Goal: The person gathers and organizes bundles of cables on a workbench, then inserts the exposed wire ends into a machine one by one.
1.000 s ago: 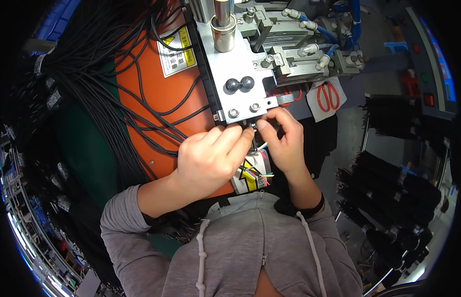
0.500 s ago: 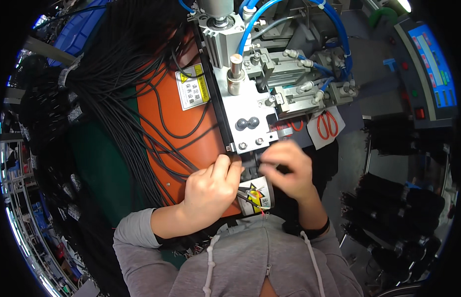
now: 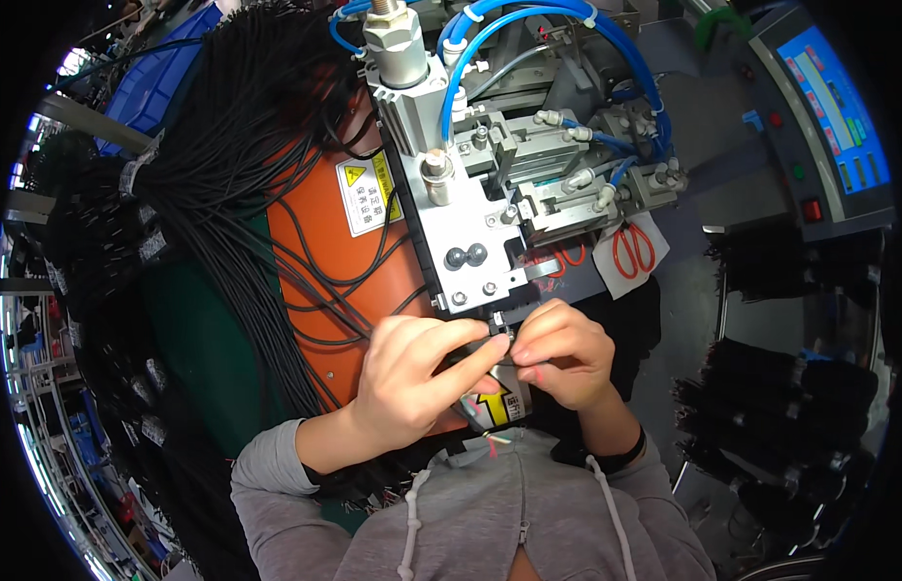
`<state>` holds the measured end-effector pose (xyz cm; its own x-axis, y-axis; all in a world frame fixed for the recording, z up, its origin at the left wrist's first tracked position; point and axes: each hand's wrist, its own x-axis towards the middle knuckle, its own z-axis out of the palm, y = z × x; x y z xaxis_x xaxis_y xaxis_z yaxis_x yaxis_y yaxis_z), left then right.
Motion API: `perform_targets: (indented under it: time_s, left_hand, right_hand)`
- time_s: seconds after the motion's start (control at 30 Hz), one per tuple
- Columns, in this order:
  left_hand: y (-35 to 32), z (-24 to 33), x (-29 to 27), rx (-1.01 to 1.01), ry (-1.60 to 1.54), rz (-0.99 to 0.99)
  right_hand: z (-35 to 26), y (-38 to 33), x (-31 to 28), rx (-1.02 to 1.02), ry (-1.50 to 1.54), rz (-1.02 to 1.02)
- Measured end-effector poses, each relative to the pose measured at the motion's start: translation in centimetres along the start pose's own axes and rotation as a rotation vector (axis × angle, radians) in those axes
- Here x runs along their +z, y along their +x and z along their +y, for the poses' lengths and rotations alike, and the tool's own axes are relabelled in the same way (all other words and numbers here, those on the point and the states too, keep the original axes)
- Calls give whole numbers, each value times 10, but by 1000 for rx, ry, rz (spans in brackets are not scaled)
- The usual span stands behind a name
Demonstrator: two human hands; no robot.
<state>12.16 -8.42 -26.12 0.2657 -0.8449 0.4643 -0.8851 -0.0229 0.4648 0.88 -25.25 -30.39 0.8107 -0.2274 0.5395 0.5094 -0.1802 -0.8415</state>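
My left hand [image 3: 412,373] is closed in a pinch, its fingertips at a small dark piece just below the front edge of the machine's metal plate [image 3: 480,276]. A black cable seems to run through this grip; its bared, coloured wire ends [image 3: 496,441] show below, over my hoodie. Touching the same spot from the other side, my right hand [image 3: 564,353] has its thumb and fingers pressed together. What lies between them is mostly hidden. Under the hands is a white label with a yellow arrow [image 3: 492,407].
Black cables [image 3: 218,232] in a large bundle spread over the orange surface [image 3: 349,281] at left. Pneumatic cylinders with blue hoses [image 3: 645,77] stand behind the plate. Red-handled scissors [image 3: 633,250] lie to the right, below a control screen [image 3: 834,111]. More cable bundles [image 3: 751,407] hang at far right.
My right hand, blurred and apart before, has come in to meet the left and closed its fingers. The left fingertips have shifted right. The whole view has moved slightly.
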Motion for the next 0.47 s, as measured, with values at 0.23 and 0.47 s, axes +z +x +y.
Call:
perform_targets:
  time_s: [0.23,0.47]
  left_hand:
    - [0,-1,-9,-35,-158,-33]
    - [30,-23,-83,-103,-498,-905]
  right_hand:
    - [-14,9,5,-87,-115,-81]
    - [-4,2,43,-284,17,-287]
